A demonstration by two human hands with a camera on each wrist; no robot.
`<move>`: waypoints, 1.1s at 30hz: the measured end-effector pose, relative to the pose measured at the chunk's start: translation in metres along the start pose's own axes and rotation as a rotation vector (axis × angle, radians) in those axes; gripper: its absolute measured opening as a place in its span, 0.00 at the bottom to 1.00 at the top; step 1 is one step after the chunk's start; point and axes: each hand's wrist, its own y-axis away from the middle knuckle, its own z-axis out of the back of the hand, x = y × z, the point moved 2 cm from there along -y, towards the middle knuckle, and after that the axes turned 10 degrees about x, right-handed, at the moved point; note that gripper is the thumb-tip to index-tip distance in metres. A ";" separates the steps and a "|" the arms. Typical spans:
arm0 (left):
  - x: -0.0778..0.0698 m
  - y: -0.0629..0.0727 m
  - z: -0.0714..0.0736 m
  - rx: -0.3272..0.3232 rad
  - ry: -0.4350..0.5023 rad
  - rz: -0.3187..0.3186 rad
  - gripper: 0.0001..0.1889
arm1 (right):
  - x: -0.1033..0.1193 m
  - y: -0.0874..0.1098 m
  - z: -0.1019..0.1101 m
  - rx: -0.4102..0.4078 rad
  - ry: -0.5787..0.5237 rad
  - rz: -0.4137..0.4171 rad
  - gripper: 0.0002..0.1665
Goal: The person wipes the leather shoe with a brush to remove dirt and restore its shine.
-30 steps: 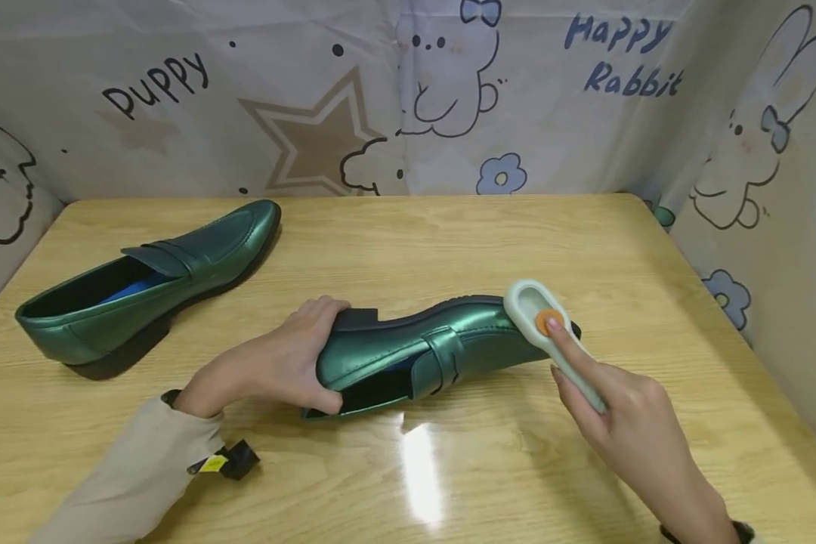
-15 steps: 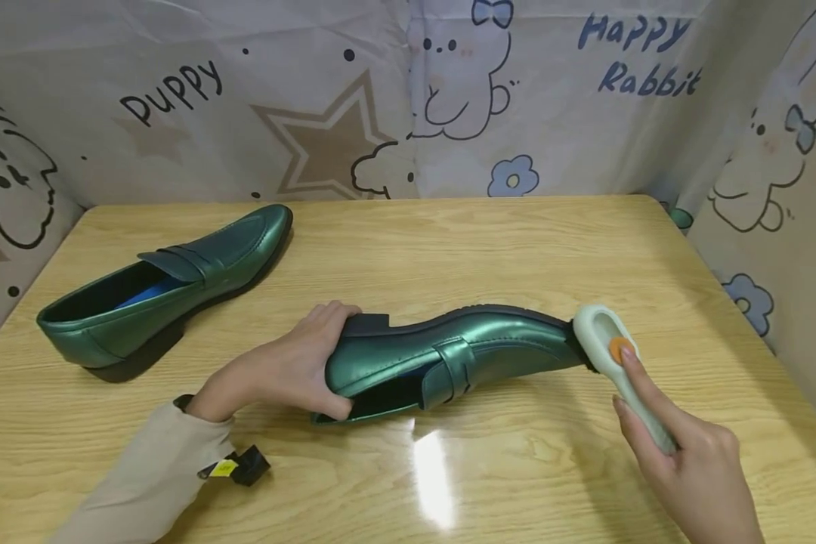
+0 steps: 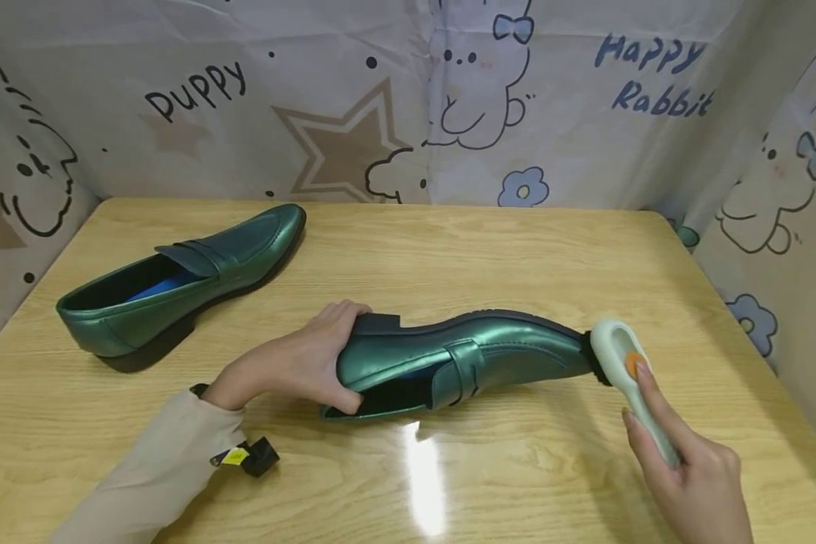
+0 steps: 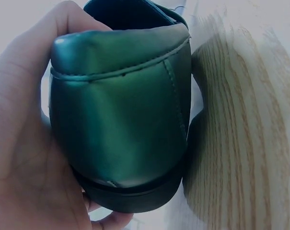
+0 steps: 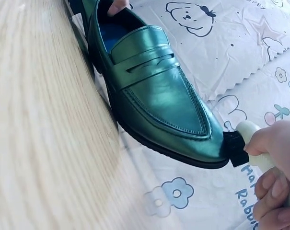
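Note:
A shiny green loafer (image 3: 408, 363) lies on its side, sole facing away and toe to the right. My left hand (image 3: 306, 363) grips its heel, thumb inside the opening and fingers over the black heel block; the left wrist view shows the back of the heel (image 4: 121, 105) against the palm. In my right hand (image 3: 697, 468) is a pale green brush (image 3: 615, 355) with black bristles and an orange button, index finger on the button. The bristles (image 5: 236, 147) touch the tip of the toe in the right wrist view.
A second green loafer (image 3: 183, 287) stands upright on its sole at the back left of the wooden table (image 3: 483, 249). A cloth (image 3: 245, 143) printed with cartoon animals hangs behind the table and along its sides.
The brush has moved right, from the top of the toe to its very tip. My left hand keeps hold of the heel. The whole view has shifted slightly.

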 end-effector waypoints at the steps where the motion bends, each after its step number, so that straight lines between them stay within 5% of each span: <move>1: 0.000 -0.001 0.000 0.003 0.001 -0.002 0.50 | -0.001 0.001 0.000 -0.003 -0.001 -0.005 0.34; 24: -0.001 0.005 -0.003 0.039 0.038 -0.014 0.51 | -0.019 0.021 0.006 -0.016 -0.028 0.008 0.31; 30: 0.001 0.008 0.005 0.042 0.131 0.071 0.50 | -0.034 0.025 0.011 -0.036 0.080 0.098 0.26; 33: -0.005 0.015 0.011 -0.001 0.074 0.159 0.43 | -0.039 0.026 0.012 -0.055 0.090 0.078 0.27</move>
